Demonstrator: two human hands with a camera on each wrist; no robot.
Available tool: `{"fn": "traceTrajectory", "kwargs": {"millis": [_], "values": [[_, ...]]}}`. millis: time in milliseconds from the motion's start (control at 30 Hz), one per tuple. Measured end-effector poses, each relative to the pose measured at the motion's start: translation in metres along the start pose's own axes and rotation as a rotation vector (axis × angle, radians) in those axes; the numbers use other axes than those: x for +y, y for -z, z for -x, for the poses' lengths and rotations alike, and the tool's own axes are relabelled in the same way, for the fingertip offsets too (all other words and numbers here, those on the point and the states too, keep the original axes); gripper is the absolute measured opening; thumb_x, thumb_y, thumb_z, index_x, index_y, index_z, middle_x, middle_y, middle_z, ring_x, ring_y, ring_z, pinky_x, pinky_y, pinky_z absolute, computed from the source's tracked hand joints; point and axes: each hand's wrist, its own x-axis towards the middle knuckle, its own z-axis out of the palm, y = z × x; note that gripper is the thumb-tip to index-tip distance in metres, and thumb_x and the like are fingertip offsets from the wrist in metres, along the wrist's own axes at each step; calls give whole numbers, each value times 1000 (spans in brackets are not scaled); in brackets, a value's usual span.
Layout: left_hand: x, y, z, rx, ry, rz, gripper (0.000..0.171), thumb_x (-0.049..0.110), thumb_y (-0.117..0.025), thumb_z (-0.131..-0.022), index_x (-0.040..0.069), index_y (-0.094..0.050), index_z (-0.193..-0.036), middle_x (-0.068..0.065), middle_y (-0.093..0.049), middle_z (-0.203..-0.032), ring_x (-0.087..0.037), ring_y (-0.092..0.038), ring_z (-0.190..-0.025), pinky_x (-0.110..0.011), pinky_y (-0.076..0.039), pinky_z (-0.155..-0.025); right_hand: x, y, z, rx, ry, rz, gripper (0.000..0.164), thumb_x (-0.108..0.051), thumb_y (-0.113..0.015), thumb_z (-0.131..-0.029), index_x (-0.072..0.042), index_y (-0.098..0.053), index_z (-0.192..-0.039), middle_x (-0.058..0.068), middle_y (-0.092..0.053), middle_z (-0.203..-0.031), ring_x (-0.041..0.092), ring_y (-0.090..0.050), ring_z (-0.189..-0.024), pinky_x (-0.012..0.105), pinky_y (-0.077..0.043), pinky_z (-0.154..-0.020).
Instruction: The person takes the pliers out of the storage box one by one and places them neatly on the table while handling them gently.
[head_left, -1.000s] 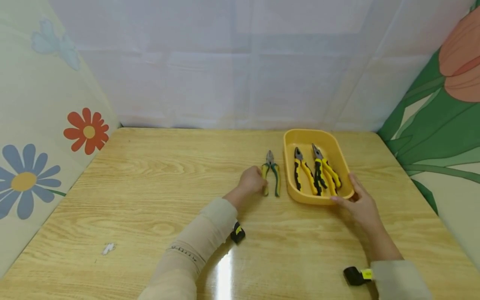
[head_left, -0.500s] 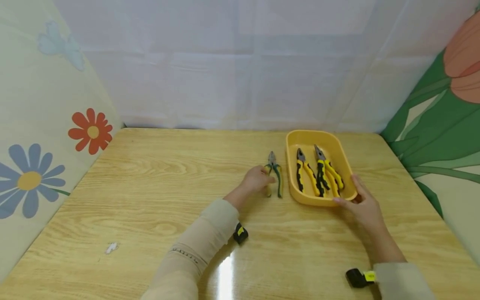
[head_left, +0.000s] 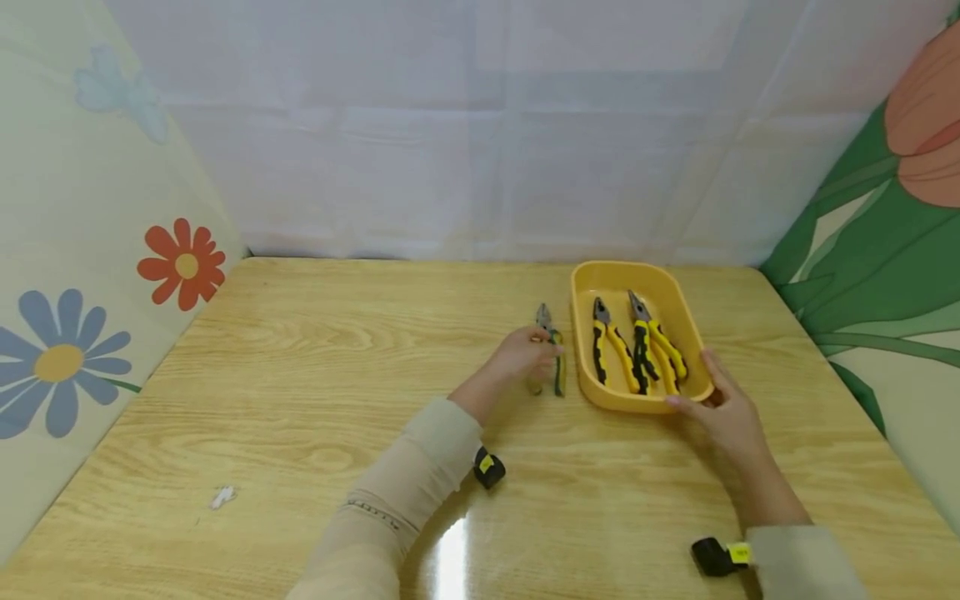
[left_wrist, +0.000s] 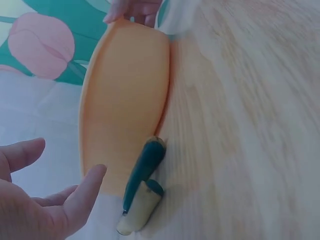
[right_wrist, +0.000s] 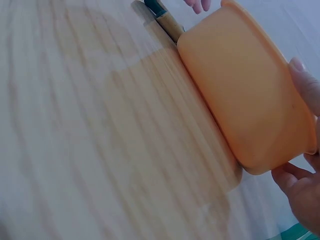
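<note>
Landmark: the yellow tray [head_left: 626, 402], on the wood-grain table [head_left: 300, 400].
Green-handled pliers: on the table just left of the tray, metal nose pointing toward the tray's far end, handles splayed toward its near end; a strip of bare wood between tool and tray wall in the head view.
Left hand: [head_left: 517, 354] left of the tray, over the green-handled pliers and covering part of the handles. Thumb and fingers spread apart in the left wrist view, with nothing gripped. Whether a fingertip brushes a handle is hard to say from these angles.
Right hand: [head_left: 727, 412] at the tray's near right corner, gripping it, thumb up at the rim, other fingers lower against the end wall.
Tray contents: black-and-yellow pliers [head_left: 622, 350] lying inside, two metal heads toward the tray's far end, handles toward the near end; handles on the right side bunched and overlapping.
Wrist gear: black units with yellow tags by both cuffs, one [head_left: 489, 471] nearer than the tray and to its left, the other [head_left: 712, 556] nearer than its right corner.
Backdrop: white sheet [head_left: 375, 150] beyond the tray; painted tulip [head_left: 926, 142] to its right; red flower [head_left: 186, 265] and blue flower [head_left: 58, 362] well to its left.
</note>
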Motion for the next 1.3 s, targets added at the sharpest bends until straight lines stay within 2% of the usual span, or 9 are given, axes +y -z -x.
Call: {"fn": "traceTrajectory", "kwargs": {"millis": [200, 500, 633, 800, 1033, 1300], "values": [[5, -6, 3, -23, -30, 144, 46, 12, -57, -83, -1, -40, -124, -12, -55, -102, -28, -52, -97, -33, -47, -79, -2, 2, 0, 2, -2, 18, 83, -28, -64, -77, -25, -7, -137, -4, 2, -142, 20, -6, -127, 8, -16, -95], [11, -8, 7, -51, -69, 252, 44, 9, -57, -83, -1, -41, -123, -11, -55, -101, -28, -52, -99, -36, -45, -83, -6, 2, 1, -7, -20, 33, 84, -29, -65, -77, -25, -6, -137, -2, 2, -142, 23, -6, -127, 3, -15, -91], [13, -10, 7, -46, -89, 274, 48, 8, -58, -82, -1, -39, -125, -12, -56, -100, -27, -54, -95, -36, -46, -82, -4, 2, 1, -6, -6, 39, 84, -29, -65, -77, -23, -6, -137, -1, 2, -142, 23, -7, -127, 2, -17, -90], [16, -13, 7, -60, -126, 294, 49, 7, -57, -83, -2, -37, -126, -15, -56, -98, -25, -56, -87, -39, -45, -83, -3, 2, 0, 0, 56, 15, 82, -22, -65, -78, -16, -9, -137, 6, -1, -142, 20, -11, -126, 2, -21, -88], [20, -14, 8, -87, -141, 298, 41, 9, -55, -85, -4, -41, -121, -14, -54, -103, -25, -54, -93, -40, -44, -84, -6, 4, 0, -8, 40, 59, 83, -26, -64, -78, -15, -7, -138, 8, 0, -142, 26, -9, -126, -1, -18, -86], [24, -16, 9, -96, -123, 309, 36, 10, -57, -83, -3, -46, -116, -10, -55, -99, -22, -55, -89, -31, -49, -75, -7, 4, 0, -9, 28, 61, 83, -26, -64, -78, -15, -7, -138, 7, 0, -142, 26, -8, -126, -1, -18, -86]]}}
